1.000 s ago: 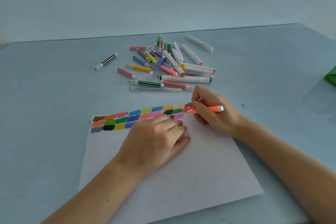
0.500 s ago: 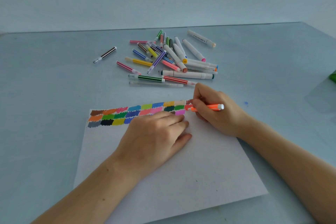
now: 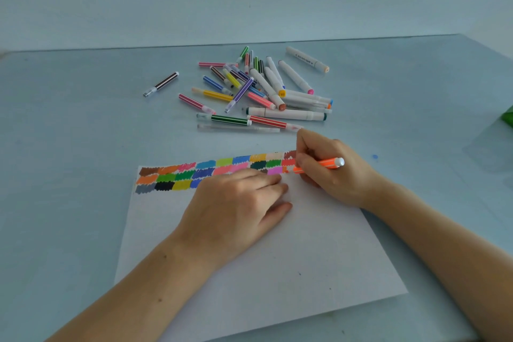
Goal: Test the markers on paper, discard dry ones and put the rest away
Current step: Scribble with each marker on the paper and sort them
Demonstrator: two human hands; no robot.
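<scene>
From the head camera I see my right hand (image 3: 336, 172) pinching one orange marker (image 3: 319, 165), tip on the paper (image 3: 277, 253) at the swatch rows' end. My left hand (image 3: 236, 208) lies flat just beside it, hiding some swatches. Beyond the grip: one marker pile (image 3: 261, 91), too tangled to count, and one stray brown marker (image 3: 162, 84).

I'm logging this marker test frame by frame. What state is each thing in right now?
Orange marker: uncapped, tip on the paper, gripped by the right hand.
Right hand: curled round the orange marker.
Left hand: flat, pressing the paper down.
Paper: flat on the table, colour swatches along its far edge.
Marker pile: loose on the table beyond the paper.
Brown striped marker: lying apart, left of the pile.
</scene>
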